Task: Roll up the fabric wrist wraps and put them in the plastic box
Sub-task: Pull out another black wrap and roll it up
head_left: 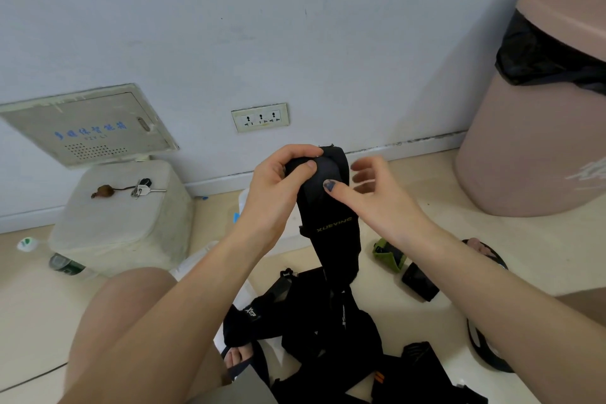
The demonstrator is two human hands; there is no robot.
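Left hand [278, 180]: fingers and thumb curled round the rolled top of a black wrap [331, 207], gripping it, raised above the floor in front of the wall. Right hand [377, 193]: thumb pressed flat on the roll's front, fingers spread, loose and blurred beside it, not closed on anything. Rest of the wrap hanging straight down, yellow lettering on its face, lower end reaching a heap of black straps [314, 325] on the floor between the knees. Clear plastic box [244, 203] on the floor behind the left wrist, mostly hidden. Green-edged wrap [388, 254] lying right of the hanging strip. Pink bin [531, 147] at far right, keys [144, 189] on a white case [121, 220] at left.
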